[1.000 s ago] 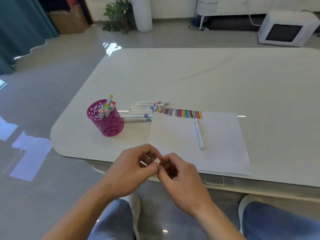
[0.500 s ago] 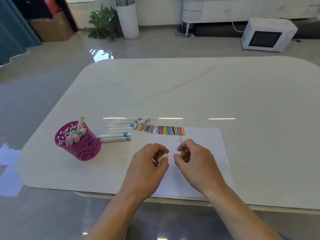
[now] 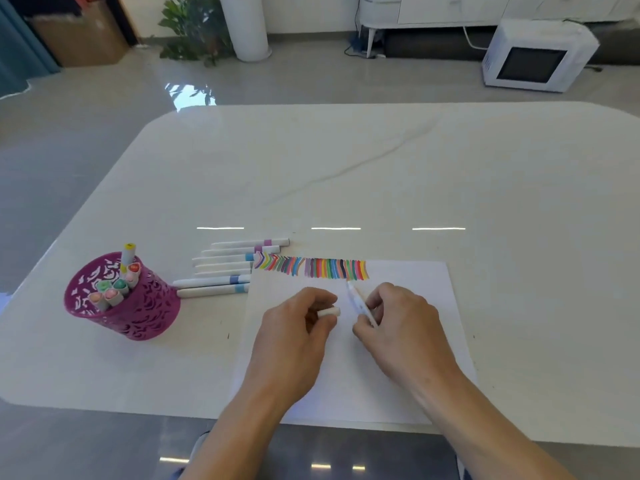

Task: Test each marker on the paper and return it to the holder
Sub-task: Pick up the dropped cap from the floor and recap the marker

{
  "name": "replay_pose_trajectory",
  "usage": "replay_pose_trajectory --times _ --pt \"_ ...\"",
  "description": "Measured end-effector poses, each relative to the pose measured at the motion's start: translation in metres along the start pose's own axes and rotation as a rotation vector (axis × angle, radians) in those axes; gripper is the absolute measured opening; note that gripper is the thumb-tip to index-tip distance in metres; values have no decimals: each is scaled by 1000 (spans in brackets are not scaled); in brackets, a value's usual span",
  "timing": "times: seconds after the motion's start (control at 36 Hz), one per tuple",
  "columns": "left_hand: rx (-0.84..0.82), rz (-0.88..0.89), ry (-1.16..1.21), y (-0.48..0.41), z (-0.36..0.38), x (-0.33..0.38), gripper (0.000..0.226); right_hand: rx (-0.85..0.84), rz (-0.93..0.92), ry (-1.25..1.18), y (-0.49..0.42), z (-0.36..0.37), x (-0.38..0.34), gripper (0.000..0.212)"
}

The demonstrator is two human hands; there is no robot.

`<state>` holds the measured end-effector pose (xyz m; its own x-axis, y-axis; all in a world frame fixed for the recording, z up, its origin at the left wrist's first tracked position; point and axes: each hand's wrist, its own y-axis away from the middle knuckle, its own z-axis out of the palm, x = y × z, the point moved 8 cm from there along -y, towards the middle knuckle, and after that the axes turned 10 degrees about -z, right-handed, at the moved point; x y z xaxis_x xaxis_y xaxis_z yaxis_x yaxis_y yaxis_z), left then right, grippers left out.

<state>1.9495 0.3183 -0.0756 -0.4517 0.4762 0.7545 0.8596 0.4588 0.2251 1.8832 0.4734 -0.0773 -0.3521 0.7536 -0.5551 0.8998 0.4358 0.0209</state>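
Observation:
A white sheet of paper (image 3: pixel 408 344) lies on the table with a row of coloured strokes (image 3: pixel 311 268) along its far edge. My right hand (image 3: pixel 398 327) pinches a white marker (image 3: pixel 358 303), its tip pointing up toward the strokes. My left hand (image 3: pixel 294 334) pinches a small white cap (image 3: pixel 329 312) just left of the marker. A magenta cut-out holder (image 3: pixel 124 303) stands at the left with several markers in it. Several white markers (image 3: pixel 225 268) lie side by side between holder and paper.
The white table (image 3: pixel 381 174) has a rounded near-left corner and its front edge runs just under my forearms. Beyond it on the floor are a white microwave-like box (image 3: pixel 533 57), a potted plant (image 3: pixel 194 29) and a white column.
Both hands moved forward from the table's edge over the paper. My right hand has picked up the marker that lay on the sheet; my left hand now holds its cap apart.

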Motion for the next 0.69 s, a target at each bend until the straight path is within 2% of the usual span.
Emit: replay_pose_trajectory --times 0.17,0.42,0.69 --pt "-6 -157 298 -6 -11 -11 13 46 -70 -87 4 -26 -1 11" --pt "-47 -148 578 -1 -19 -6 15 48 -205 -184 8 -42 -9 17" --pt "-29 -97 430 -2 -22 1 23 34 -288 -241 0 -45 -19 18"
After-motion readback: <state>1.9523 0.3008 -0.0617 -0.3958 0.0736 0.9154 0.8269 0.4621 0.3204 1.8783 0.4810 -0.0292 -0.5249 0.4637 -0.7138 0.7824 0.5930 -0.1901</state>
